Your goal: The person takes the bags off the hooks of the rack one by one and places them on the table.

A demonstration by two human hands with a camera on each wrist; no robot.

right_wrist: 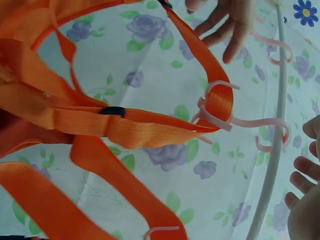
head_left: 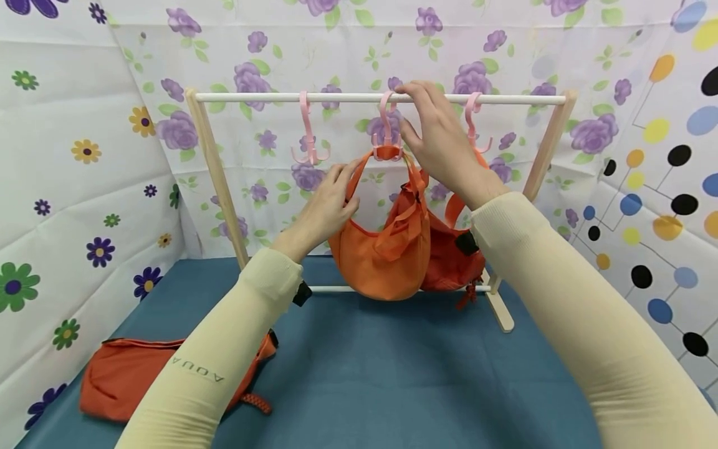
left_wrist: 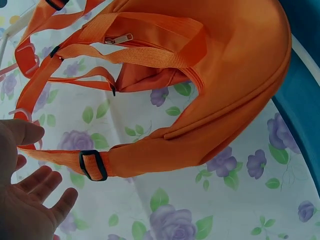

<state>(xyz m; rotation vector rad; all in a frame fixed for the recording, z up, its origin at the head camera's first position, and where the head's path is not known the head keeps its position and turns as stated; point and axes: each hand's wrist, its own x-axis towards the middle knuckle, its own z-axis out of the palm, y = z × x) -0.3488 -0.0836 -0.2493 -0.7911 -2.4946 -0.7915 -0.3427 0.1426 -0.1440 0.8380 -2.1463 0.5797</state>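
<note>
An orange shoulder bag (head_left: 381,268) hangs by its strap from the middle pink hook (head_left: 384,115) on the rack's white rail (head_left: 247,98). My left hand (head_left: 328,209) is beside the left part of that strap, and in the left wrist view its fingers (left_wrist: 42,182) are spread and hold nothing. To the right of the hook, my right hand (head_left: 437,137) is close to the rail with loosely bent fingers. The right wrist view shows the strap (right_wrist: 220,102) looped through the hook prongs, and both hands apart from it. Behind hangs a red-orange bag (head_left: 454,265), on the right pink hook (head_left: 471,118).
A left pink hook (head_left: 306,128) carries no bag. Another red-orange bag (head_left: 126,377) lies on the blue tabletop (head_left: 404,386) at the front left, partly behind my left sleeve. Wooden posts (head_left: 215,174) hold up the rack, with flowered cloth behind it.
</note>
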